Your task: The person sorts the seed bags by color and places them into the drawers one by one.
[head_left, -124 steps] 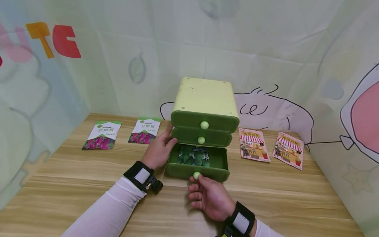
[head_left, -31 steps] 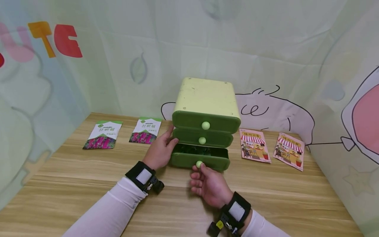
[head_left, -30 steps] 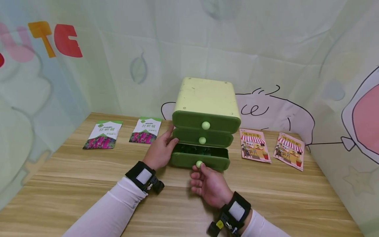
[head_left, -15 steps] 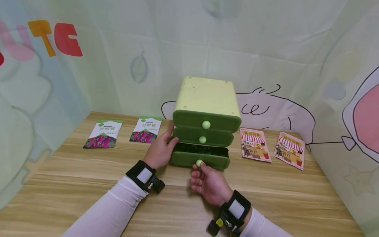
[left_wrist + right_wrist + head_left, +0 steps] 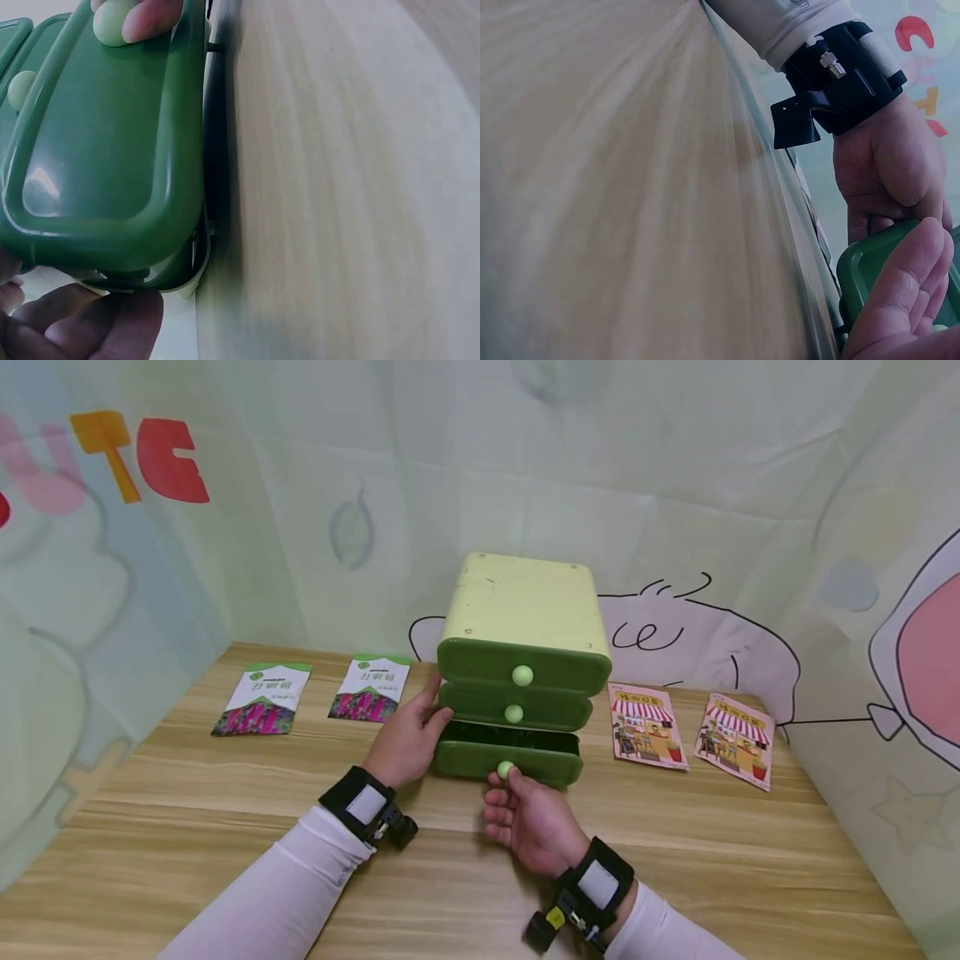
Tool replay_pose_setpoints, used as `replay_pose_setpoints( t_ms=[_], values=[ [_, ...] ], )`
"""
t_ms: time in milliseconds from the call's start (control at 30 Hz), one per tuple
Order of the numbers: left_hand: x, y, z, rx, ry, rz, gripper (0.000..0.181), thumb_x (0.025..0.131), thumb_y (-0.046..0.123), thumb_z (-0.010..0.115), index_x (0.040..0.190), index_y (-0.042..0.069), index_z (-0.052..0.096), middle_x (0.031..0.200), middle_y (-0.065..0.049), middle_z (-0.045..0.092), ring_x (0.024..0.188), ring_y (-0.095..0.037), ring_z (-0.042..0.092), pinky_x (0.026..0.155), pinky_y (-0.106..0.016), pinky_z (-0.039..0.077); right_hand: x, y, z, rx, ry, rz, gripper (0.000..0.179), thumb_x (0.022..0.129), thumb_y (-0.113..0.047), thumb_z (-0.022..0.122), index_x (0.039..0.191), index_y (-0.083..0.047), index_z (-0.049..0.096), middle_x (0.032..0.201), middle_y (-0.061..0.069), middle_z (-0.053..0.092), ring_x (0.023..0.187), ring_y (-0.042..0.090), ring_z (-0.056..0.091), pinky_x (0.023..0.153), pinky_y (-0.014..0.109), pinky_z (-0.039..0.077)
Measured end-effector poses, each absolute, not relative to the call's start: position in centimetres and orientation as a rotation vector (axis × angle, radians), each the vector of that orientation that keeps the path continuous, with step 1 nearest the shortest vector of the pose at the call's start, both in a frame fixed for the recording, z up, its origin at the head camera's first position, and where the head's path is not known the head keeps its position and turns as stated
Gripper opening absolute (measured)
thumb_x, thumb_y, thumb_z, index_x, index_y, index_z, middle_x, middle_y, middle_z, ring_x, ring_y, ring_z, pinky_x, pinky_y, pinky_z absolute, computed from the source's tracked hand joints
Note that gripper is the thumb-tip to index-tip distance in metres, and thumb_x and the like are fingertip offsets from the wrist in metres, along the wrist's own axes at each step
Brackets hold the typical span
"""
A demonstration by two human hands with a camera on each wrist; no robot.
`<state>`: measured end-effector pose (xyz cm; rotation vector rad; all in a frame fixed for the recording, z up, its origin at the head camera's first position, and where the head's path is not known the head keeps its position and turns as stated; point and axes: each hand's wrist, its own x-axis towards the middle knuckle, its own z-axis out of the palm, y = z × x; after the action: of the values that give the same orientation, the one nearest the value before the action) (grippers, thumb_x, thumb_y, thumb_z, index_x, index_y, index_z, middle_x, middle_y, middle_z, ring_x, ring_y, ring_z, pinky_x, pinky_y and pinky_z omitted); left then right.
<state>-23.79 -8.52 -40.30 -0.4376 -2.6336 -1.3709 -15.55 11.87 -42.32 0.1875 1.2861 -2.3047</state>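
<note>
A small desktop drawer cabinet (image 5: 525,597) has a pale yellow body and three green drawers with round pale-green knobs. Its bottom drawer (image 5: 468,760) stands partly pulled out, its dark interior mostly hidden behind the front panel. My right hand (image 5: 542,825) pinches that drawer's knob (image 5: 506,769) between thumb and forefinger, the other fingers curled below. Against the cabinet's left side, my left hand (image 5: 405,742) holds the body, thumb toward the front edge. The left wrist view shows bent fingers (image 5: 131,326) at the drawer's side and a fingertip (image 5: 154,19) on the knob.
Two white-and-pink seed packets (image 5: 262,700) lie on the wooden table (image 5: 435,893) left of the cabinet. Two pink packets with striped awnings (image 5: 647,727) lie to its right. A printed cloth backdrop (image 5: 480,477) rises behind and along both sides.
The bottom drawer has slid inward with my right hand on its knob, and the dark green packet seen inside earlier is now almost hidden. My left hand stays at the cabinet's side.
</note>
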Motion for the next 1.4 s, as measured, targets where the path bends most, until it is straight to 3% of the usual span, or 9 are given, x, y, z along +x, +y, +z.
replay_pose_setpoints(
  t_ms=[1400],
  values=[
    [-23.7,-8.5,-40.3,-0.429,-2.634,-1.385,0.056,0.099,0.036,0.046,0.148,0.029,0.019,0.14,-0.007,0.042,0.117,-0.015,0.044,0.101,-0.045,0.038,-17.1,11.7,-42.5,0.235,1.254,-2.341,0.03,0.103,-0.032,0.034,0.108,-0.007,0.051,0.08,-0.001,0.06,0.073,0.015,0.058,0.064,0.029,0.052]
  ],
)
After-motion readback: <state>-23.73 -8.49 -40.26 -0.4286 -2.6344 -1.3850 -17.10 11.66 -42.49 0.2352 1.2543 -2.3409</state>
